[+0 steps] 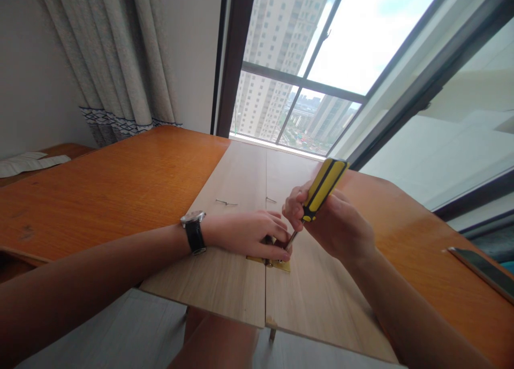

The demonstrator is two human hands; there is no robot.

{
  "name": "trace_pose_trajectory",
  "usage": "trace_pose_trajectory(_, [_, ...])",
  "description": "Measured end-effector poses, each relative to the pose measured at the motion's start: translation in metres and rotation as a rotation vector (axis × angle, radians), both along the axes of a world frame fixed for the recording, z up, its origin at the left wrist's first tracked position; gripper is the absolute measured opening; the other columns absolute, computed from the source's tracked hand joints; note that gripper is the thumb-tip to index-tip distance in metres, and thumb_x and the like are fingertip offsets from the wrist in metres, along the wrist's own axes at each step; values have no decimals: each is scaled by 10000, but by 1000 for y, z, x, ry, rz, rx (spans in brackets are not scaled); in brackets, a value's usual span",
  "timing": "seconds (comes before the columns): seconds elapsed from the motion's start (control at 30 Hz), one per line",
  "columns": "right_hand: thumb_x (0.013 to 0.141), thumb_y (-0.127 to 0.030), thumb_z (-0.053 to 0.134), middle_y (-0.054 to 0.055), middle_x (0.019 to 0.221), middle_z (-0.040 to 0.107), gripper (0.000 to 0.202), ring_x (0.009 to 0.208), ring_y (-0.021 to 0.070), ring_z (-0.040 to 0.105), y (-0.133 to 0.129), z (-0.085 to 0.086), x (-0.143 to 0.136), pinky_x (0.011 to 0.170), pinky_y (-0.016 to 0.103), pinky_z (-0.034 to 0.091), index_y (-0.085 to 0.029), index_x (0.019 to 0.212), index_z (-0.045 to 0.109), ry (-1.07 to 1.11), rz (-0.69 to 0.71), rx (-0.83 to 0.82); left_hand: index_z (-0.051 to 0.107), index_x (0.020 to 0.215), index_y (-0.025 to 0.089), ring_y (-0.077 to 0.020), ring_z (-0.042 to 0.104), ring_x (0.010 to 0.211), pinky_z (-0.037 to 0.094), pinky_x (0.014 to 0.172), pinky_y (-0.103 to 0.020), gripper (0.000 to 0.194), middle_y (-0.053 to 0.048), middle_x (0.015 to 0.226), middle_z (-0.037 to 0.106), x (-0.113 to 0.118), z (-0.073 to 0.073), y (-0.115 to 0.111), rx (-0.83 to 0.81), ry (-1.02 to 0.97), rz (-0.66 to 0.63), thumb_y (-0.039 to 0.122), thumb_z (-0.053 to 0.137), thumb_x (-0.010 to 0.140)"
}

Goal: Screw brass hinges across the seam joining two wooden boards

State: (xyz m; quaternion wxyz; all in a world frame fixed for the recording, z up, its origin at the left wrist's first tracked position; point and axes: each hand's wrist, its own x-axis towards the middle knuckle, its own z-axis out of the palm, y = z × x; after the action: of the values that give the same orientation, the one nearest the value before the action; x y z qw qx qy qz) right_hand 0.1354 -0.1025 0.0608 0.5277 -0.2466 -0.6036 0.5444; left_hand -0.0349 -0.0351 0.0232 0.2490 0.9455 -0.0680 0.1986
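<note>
My right hand (333,224) is closed around the yellow-and-black handle of a screwdriver (326,188), which tilts with its handle up and to the right. Its shaft runs down to a brass-coloured hinge (281,265) lying across the seam between two light wood boards (225,280) (321,299). Over the hinge, my left hand (257,235) has thumb and fingers drawn together around the screwdriver's tip. What those fingers pinch is hidden. Beyond the hands, small screws (227,202) (271,200) rest on the boards.
The boards lie on an orange-brown wooden table (120,171), and their near ends overhang its edge. A dark phone-like slab (482,272) sits at the right. Behind the table are a window (301,82) and a grey curtain (116,53). My leg (220,342) shows below.
</note>
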Motion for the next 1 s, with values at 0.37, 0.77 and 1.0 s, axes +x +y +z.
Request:
trace_pose_trajectory(0.37, [872,-433,689,18,721,675,242,622,141,601,1,-1,0,625,268,480,-202,913,748,11,36,-3,616,716,171,-168,588,860,455,921,-273,278,-46,807,690,1,-1,-2,82,-11,16,258,577,977])
trace_pose_trajectory(0.77, [900,-406,681,21,746,696,233,636,133,616,0,-2,0,637,254,506,-185,942,741,19,16,-17,649,739,165,-170,599,887,450,940,-269,261,-45,830,702,1,-1,-2,112,-6,31,269,597,973])
trace_pose_trajectory(1.0, [894,-409,692,23,742,698,238,630,132,622,0,-2,0,624,251,518,-180,936,743,16,19,-15,673,743,148,-167,602,828,467,892,-270,237,-50,799,699,1,0,-3,127,-48,29,237,616,955])
